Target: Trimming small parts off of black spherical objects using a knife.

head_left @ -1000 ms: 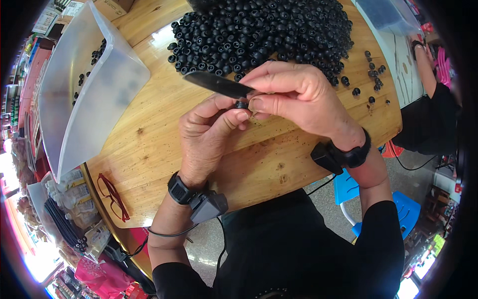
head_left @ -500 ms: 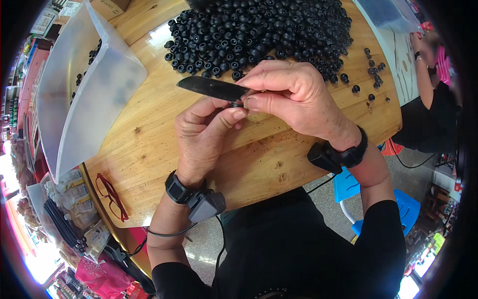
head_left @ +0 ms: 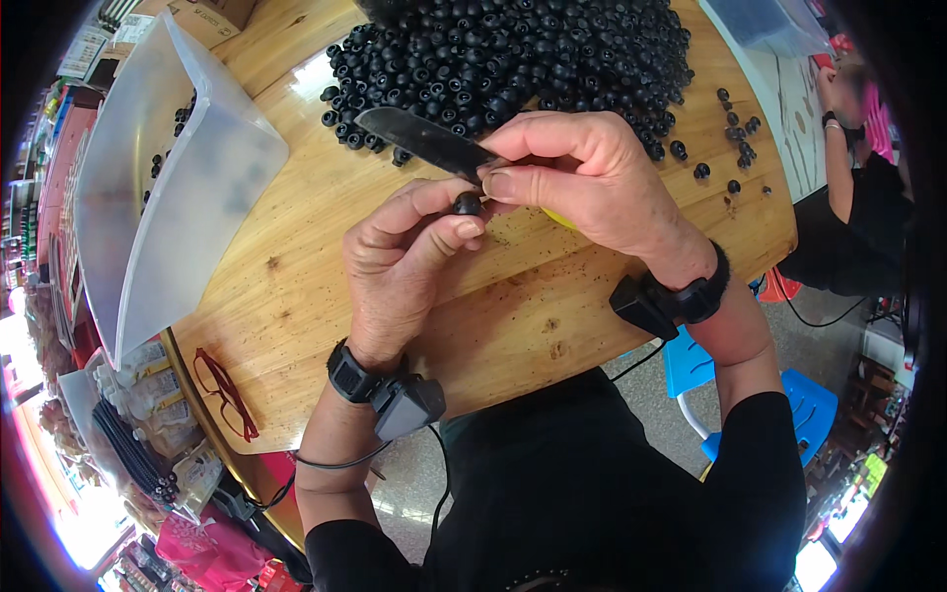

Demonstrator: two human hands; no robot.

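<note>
Between the thumb and fingers of my left hand (head_left: 400, 261) is a small round black piece (head_left: 467, 204), like those in the pile. My right hand (head_left: 597, 187) pinches a knife with a dark blade (head_left: 419, 138) close to the blade's base. The blade points up and to the left, above my left fingers. A bit of yellow (head_left: 558, 218) shows under my right hand; the rest of it is hidden by the palm. Just beyond both hands lies a large pile of black round pieces (head_left: 513, 64), several with a ring-shaped opening facing up.
A translucent plastic bin (head_left: 197, 227) stands tilted at the left, a few black pieces visible through it. Red-framed glasses (head_left: 225, 395) lie near the left edge of the wooden table (head_left: 326, 326). Loose pieces (head_left: 735, 133) are scattered at right. Another person's arm (head_left: 840, 168) shows far right.
The knife has swung so its tip points higher, its blade edge now clear of my left fingertips. The black piece in my left hand shows more fully, and yellow appears under my right hand.
</note>
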